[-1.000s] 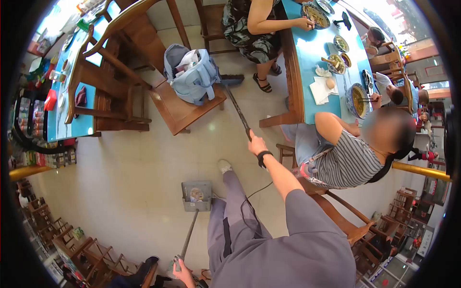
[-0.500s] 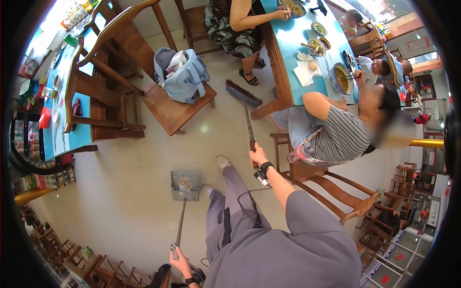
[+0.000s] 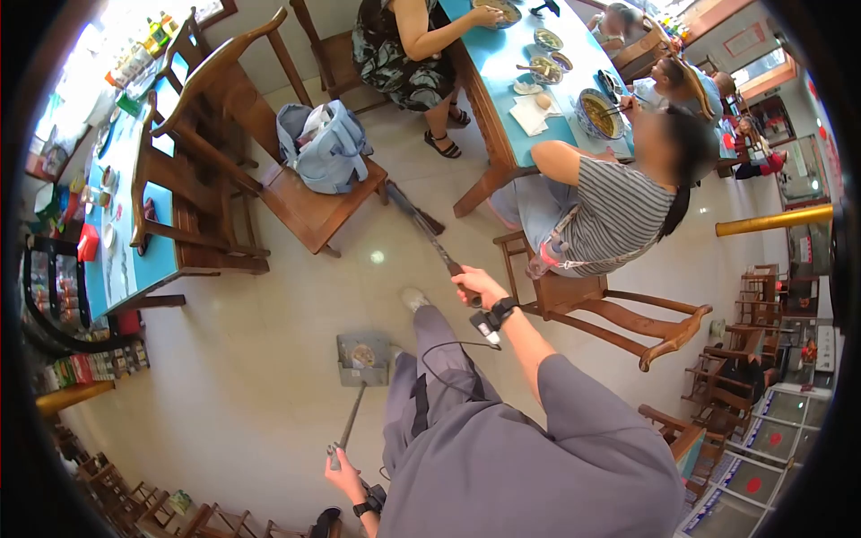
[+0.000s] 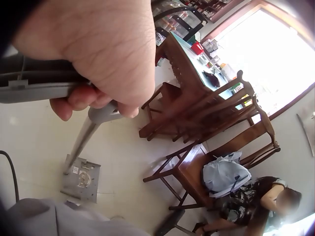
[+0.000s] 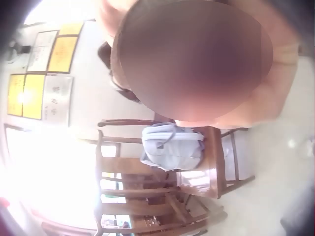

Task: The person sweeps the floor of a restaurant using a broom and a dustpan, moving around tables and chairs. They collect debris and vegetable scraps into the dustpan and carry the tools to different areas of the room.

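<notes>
In the head view my right hand (image 3: 482, 289) grips the dark handle of a broom (image 3: 429, 235), whose head lies on the floor between the backpack chair and the blue table. My left hand (image 3: 344, 475) is curled round the top of a dustpan's handle (image 3: 354, 415). The grey dustpan (image 3: 363, 375) rests on the floor beside my feet, with pale litter in it. The left wrist view shows the left hand (image 4: 101, 49) closed on the grey handle, the dustpan (image 4: 88, 182) below. In the right wrist view the hand (image 5: 266, 93) is partly blurred; the broom head is hidden.
A light blue backpack (image 3: 325, 148) sits on a wooden chair (image 3: 336, 215) ahead. A seated person in stripes (image 3: 619, 202) and another in a patterned dress (image 3: 395, 54) are at a blue table (image 3: 502, 112) with bowls. Another blue table (image 3: 121, 260) stands at left. A thin cable hangs near my legs.
The broom head has moved from near the sandalled feet and table leg back towards the backpack chair. My right hand still grips it. The view has shifted; the dustpan remains in my left hand.
</notes>
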Available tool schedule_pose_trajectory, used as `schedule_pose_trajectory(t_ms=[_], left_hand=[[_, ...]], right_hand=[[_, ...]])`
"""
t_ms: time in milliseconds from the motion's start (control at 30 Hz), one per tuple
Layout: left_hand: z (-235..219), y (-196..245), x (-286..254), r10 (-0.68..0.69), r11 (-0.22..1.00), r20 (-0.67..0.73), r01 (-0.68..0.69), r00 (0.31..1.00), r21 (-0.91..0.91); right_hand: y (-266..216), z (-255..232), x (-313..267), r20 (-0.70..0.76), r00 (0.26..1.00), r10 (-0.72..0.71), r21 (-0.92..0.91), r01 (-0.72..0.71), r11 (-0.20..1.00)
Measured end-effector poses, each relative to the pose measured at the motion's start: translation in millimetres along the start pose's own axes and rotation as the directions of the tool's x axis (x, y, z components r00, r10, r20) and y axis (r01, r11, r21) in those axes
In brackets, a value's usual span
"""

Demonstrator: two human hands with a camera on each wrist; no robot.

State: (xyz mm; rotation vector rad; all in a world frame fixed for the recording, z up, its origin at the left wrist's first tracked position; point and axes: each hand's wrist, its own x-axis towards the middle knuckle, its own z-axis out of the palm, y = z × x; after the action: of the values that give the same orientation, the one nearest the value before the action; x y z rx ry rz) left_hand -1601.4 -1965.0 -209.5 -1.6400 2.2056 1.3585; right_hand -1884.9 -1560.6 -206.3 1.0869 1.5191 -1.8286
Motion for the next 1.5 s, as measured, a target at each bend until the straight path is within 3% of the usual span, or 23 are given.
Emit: schedule_pose_trajectory(t_ms=[100, 200, 267, 300, 367, 467, 533, 567, 633, 700, 800, 833, 967, 1000, 1100, 1133, 1267, 1300, 1367, 1400, 1433, 1467, 1500], left_hand=[[0.5, -4.0, 14.2, 0.013, 0.999, 0.030, -0.014, 0.999, 0.044], [-4.8, -2.1, 18.6, 0.004, 1.000, 0.106, -0.007, 0.994, 0.021], [-11.4, -4.4, 15.3, -0.013, 1.000, 0.136, 0.014, 0.991, -0.008], [-8.4, -7.6, 12.8, 0.003, 1.000, 0.046, -0.003, 0.999, 0.002], [-8.4, -7.8, 7.3, 0.019, 1.000, -0.064, -0.017, 0.998, 0.026], [-13.9, 4.3, -11.8, 0.024, 0.999, -0.042, -0.022, 0.999, 0.049], [-19.2, 11.8, -22.6, 0.090, 0.994, 0.157, -0.098, 0.984, 0.046], [-17.0, 9.9, -29.8, 0.082, 0.994, 0.151, -0.092, 0.985, 0.056], [-3.8, 9.7, -35.6, 0.139, 0.990, -0.092, -0.136, 0.986, 0.041], [-0.7, 27.5, -37.6, 0.172, 0.985, -0.052, -0.170, 0.984, 0.043], [-3.8, 43.6, -40.2, 0.207, 0.977, -0.007, -0.207, 0.978, 0.057], [-2.3, 46.3, -38.1, 0.213, 0.975, -0.005, -0.213, 0.977, 0.063], [-7.6, 29.9, -36.3, 0.205, 0.978, 0.002, -0.204, 0.979, 0.044], [-8.7, 29.8, -39.6, 0.220, 0.975, 0.045, -0.221, 0.975, 0.019], [-11.9, 14.9, -44.6, 0.223, 0.975, 0.060, -0.222, 0.973, -0.019], [-13.2, 8.7, -46.5, 0.217, 0.976, 0.066, -0.216, 0.974, -0.034], [-25.4, -14.4, -49.8, 0.227, 0.971, 0.092, -0.219, 0.969, -0.092], [-29.2, -25.9, -49.9, 0.222, 0.973, 0.099, -0.212, 0.970, -0.096], [-32.1, -45.3, -42.0, 0.167, 0.983, 0.006, -0.166, 0.986, -0.084], [-36.3, -57.1, -29.1, 0.163, 0.982, 0.025, -0.160, 0.986, -0.102], [-42.5, -74.2, -15.9, 0.281, 0.959, 0.081, -0.276, 0.956, -0.071], [-48.1, -91.9, -13.0, 0.391, 0.920, 0.142, -0.390, 0.909, -0.040], [-52.0, -101.9, -15.9, 0.383, 0.924, 0.161, -0.380, 0.910, -0.045]], right_hand=[[-15.3, -2.3, -36.6, 0.029, 0.996, -0.079, 0.011, 0.078, 0.997], [-23.8, 1.2, -35.3, -0.006, 0.994, -0.109, -0.017, 0.109, 0.994], [-19.9, 4.1, 3.6, 0.054, 0.972, -0.228, -0.245, 0.234, 0.941], [-23.1, 8.5, 22.3, 0.069, 0.972, -0.225, -0.245, 0.235, 0.941], [-19.7, 21.6, 60.3, -0.106, 0.959, -0.263, -0.669, 0.127, 0.732], [23.9, 33.3, 101.7, -0.163, 0.948, -0.275, -0.761, 0.056, 0.646], [42.7, 37.1, 79.6, -0.155, 0.956, -0.249, -0.740, 0.055, 0.670], [55.3, 33.5, 66.1, -0.157, 0.959, -0.237, -0.730, 0.049, 0.681], [84.5, 19.0, 46.0, -0.133, 0.983, -0.128, -0.660, 0.009, 0.751], [118.8, -1.8, 27.0, -0.131, 0.957, -0.260, -0.808, 0.049, 0.587], [141.1, -43.9, -6.4, -0.049, 0.983, -0.179, -0.845, 0.055, 0.532], [135.8, -57.1, -17.0, -0.022, 0.987, -0.162, -0.847, 0.067, 0.527], [39.8, -97.2, -77.6, 0.058, 0.998, 0.032, -0.510, 0.002, 0.860], [22.9, -89.6, -100.2, 0.050, 0.998, 0.048, -0.443, -0.021, 0.896], [39.4, -71.5, -100.1, -0.013, 0.998, -0.059, -0.550, 0.042, 0.834], [39.7, -63.8, -94.8, 0.052, 0.988, -0.145, -0.686, 0.141, 0.714], [104.8, -51.2, 13.8, 0.143, 0.919, -0.367, -0.904, 0.273, 0.329], [116.2, -44.4, 11.4, 0.138, 0.920, -0.367, -0.908, 0.265, 0.324], [137.3, -24.0, 4.9, -0.012, 0.977, -0.213, -0.876, 0.092, 0.474], [172.0, -28.1, 13.5, 0.026, 0.959, -0.283, -0.902, 0.144, 0.407], [207.2, -39.7, 21.5, 0.074, 0.936, -0.344, -0.929, 0.191, 0.318], [202.2, -25.5, -31.9, 0.029, 0.984, -0.177, -0.900, 0.103, 0.423], [231.3, -35.2, -43.6, 0.042, 0.989, -0.143, -0.894, 0.101, 0.436]])
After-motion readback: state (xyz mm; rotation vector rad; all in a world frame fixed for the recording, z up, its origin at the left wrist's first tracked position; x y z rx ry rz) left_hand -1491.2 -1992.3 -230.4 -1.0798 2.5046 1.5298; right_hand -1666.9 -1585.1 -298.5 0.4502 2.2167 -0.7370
